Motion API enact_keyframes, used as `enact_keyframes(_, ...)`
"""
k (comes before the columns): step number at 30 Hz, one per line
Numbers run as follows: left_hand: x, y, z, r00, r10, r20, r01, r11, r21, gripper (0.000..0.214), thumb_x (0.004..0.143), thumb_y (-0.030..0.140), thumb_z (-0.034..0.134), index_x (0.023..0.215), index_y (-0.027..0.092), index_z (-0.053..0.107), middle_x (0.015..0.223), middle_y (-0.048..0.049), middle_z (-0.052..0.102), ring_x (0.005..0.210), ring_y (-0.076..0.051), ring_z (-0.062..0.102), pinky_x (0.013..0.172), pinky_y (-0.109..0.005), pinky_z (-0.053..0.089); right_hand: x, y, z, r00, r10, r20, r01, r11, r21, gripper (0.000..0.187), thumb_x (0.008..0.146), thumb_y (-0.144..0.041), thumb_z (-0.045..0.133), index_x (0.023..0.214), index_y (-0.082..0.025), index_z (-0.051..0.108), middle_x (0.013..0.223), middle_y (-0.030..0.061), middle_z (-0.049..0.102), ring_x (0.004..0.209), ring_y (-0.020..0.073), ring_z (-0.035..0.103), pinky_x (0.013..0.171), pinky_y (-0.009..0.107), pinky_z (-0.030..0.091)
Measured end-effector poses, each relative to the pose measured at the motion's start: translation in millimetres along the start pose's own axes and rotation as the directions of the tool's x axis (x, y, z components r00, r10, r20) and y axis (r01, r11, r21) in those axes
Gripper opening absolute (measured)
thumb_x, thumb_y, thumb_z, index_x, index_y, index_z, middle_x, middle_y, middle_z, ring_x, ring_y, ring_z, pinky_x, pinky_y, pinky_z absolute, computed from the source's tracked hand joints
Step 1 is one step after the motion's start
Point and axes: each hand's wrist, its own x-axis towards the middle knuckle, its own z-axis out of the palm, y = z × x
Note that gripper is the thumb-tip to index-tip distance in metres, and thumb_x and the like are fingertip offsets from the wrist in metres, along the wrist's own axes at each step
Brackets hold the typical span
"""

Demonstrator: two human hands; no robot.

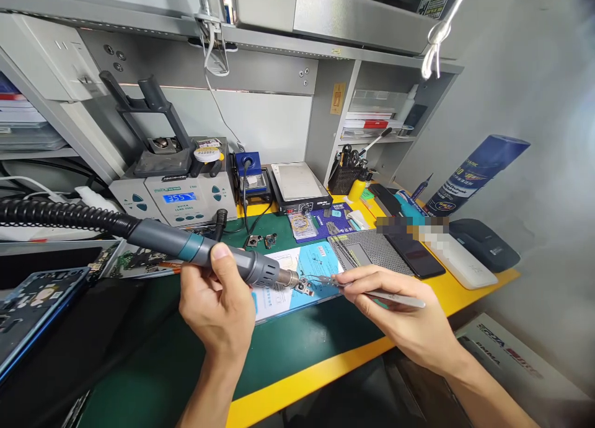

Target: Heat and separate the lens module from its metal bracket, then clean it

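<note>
I have my left hand (216,298) closed around the grey hot-air gun (242,264), thumb resting on top of its barrel. My right hand (400,298) pinches the metal tweezers (404,300) between thumb and fingers, their rear end lying across the hand. The small camera module (304,287) sits right by the gun's nozzle (287,279), over the blue-and-white booklet (274,301). From my remote view, I can't tell whether the tweezer tips grip the module.
</note>
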Motion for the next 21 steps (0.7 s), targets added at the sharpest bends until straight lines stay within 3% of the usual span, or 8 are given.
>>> enact_keyframes(4,-1.0,-0.1,-0.2,1.0,-0.006,0.003,0.006,1.0,0.006,0.037,0.095,0.044,0.049,0.087,0.013,0.066,0.058,-0.0017,0.059,0.055,-0.018,0.06,0.053,-0.027,0.043,-0.6,1.4,-2.2,0.97,0.192,-0.149,-0.182,0.98,0.08,0.012,0.083,-0.031,0.081,0.093,-0.025,0.083,0.098,0.0062,0.082,0.092,0.0237,0.078,0.084,0.029,0.065)
enact_keyframes(8,-1.2,-0.2,-0.4,1.0,-0.019,0.01,0.019,1.0,-0.014,0.038,0.096,0.045,0.049,0.09,0.012,0.067,0.063,-0.0032,0.063,0.057,-0.017,0.061,0.055,-0.028,0.044,0.7,5.4,-2.5,0.913,0.366,-0.179,-0.334,0.925,0.183,0.023,0.079,-0.04,0.084,0.093,-0.022,0.083,0.092,0.007,0.083,0.081,0.0258,0.08,0.081,0.031,0.067)
enact_keyframes(21,-1.0,2.2,0.1,0.999,-0.033,0.008,0.034,0.999,-0.019,0.036,0.096,0.044,0.049,0.09,0.014,0.068,0.065,-0.0042,0.066,0.061,-0.019,0.064,0.058,-0.029,0.047,6.8,8.6,4.7,0.902,0.411,-0.132,-0.365,0.889,0.278,0.027,0.073,-0.041,0.088,0.088,-0.02,0.083,0.087,0.0085,0.083,0.079,0.0278,0.081,0.079,0.034,0.069)
